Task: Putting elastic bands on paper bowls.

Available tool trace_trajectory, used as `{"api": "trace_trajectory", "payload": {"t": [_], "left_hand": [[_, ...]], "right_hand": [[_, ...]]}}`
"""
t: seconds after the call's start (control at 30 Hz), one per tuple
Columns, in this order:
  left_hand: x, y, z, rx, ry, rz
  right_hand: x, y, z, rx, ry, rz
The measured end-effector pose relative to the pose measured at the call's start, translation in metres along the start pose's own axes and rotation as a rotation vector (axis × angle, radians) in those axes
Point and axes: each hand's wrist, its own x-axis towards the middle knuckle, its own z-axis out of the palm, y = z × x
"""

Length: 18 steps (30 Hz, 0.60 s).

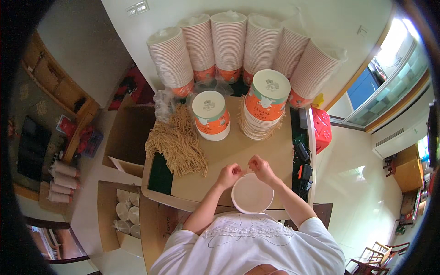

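A white paper bucket (252, 195) stands at the near edge of the table, against my body, and its open mouth shows a bare pale inside. Just over its far rim are my left hand (230, 175) and my right hand (262, 168), close together but apart, each with fingers pinched. Whatever thin thing they may hold is too small to make out. To the left lies a heap of tan twine cords (176, 144). Beyond my hands, upside-down orange and white buckets (213, 121) form a short pile. A taller pile of nested buckets (266, 107), also upside down, has tan cord ends sticking out around it.
Several tall stacks of buckets (229, 43) in clear plastic line the wall. Cardboard (224, 156) covers the tabletop. Black devices (305, 172) lie at the right edge, beside a red plastic stool (321, 130). An open carton (126, 211) of wrapped white items stands at lower left.
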Motion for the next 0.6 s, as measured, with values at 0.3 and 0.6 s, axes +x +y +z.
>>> {"api": "trace_trajectory", "payload": {"t": [0.3, 0.6], "left_hand": [[-0.003, 0.006, -0.014, 0.121, -0.303, -0.131], [-0.001, -0.008, -0.017, 0.088, -0.248, -0.13]], "right_hand": [[-0.005, 0.005, 0.013, 0.09, 0.064, 0.133], [-0.012, -0.003, 0.016, 0.001, 0.012, 0.079]]}}
